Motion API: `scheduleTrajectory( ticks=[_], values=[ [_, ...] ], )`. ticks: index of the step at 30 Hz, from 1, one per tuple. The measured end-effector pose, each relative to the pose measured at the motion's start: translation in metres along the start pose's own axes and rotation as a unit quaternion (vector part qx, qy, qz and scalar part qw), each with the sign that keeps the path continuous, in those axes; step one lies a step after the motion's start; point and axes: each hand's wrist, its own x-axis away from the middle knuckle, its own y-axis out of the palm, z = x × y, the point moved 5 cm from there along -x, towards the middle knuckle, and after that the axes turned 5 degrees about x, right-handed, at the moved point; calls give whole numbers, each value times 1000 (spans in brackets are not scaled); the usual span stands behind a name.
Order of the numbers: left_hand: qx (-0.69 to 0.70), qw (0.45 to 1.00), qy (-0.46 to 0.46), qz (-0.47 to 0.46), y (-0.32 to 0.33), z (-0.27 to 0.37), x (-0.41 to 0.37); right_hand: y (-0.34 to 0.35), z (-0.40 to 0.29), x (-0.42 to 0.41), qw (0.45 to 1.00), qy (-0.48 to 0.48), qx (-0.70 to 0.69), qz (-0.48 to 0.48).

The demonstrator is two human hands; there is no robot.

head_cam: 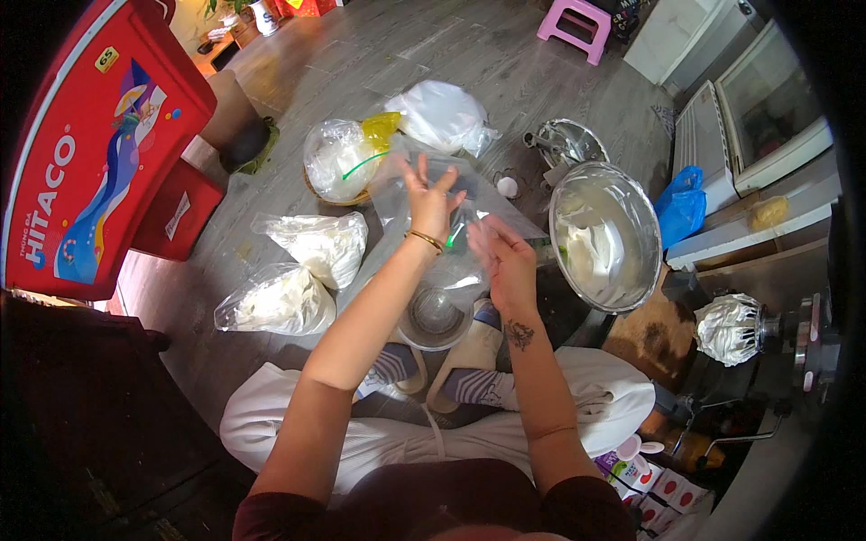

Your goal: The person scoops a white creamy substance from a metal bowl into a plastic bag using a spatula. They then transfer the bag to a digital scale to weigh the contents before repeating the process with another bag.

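A clear plastic bag (511, 203) spreads out around both hands, above the floor. My left hand (431, 199), with a gold bangle at the wrist, has its fingers spread against the film; whether it is inside the bag is hard to see. On the bag's near right side, my right hand (506, 253) has bent, slightly blurred fingers at the film. Below them a clear round container (436, 318) stands between my feet. Two clear bags of white cream (328, 245) (287, 303) lie to the left. To the right, a metal bowl (655, 237) holds more white cream.
A basket with a plastic-wrapped bundle (335, 159) and a white plastic bag (440, 115) lie ahead. Behind the bowl are an eggshell (507, 186) and a second metal bowl (575, 138). A cream-covered mixer whisk (729, 329) juts in at right. A red cooler (101, 155) stands left.
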Motion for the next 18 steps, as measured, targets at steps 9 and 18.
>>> scheduleTrajectory(
  ticks=[9, 18],
  values=[
    [-237, 916, -321, -41, -35, -21, 10, -2, -42, -26, 843, -88, 529, 44],
    [-388, 915, 92, -63, -66, 34, -5, 22, -29, -65, 773, -161, 608, -83]
  ],
)
